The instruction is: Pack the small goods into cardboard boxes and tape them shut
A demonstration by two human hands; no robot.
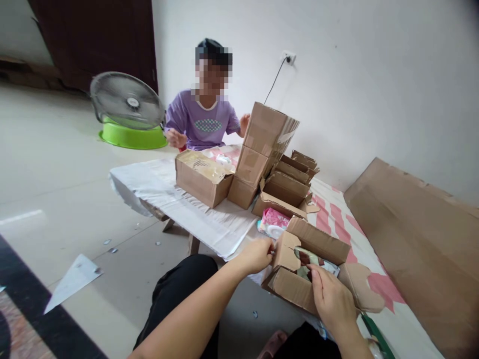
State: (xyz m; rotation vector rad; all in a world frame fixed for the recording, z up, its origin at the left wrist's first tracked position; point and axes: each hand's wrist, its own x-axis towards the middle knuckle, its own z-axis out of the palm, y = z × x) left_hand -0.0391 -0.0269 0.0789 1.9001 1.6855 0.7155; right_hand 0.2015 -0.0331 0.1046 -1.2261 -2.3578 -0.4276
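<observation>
In the head view an open cardboard box (294, 288) sits at the near table edge, flaps spread. Several green, brown and white packets (309, 258) lie inside it, partly hidden by the flaps and my fingers. My left hand (259, 255) is closed at the box's left end, its fingers curled against the cardboard. My right hand (333, 296) is closed over the near side of the box, fingertips at the upper edge beside the packets. Just beyond the box lies a pink and blue wipes packet (275, 222).
Across the table a person in a purple shirt (207, 122) sits behind stacked cartons (258, 144) and a closed box (204, 177). Several open boxes (286, 187) line the right side. A large cardboard sheet (415, 239) leans on the wall. A fan (129, 99) stands left.
</observation>
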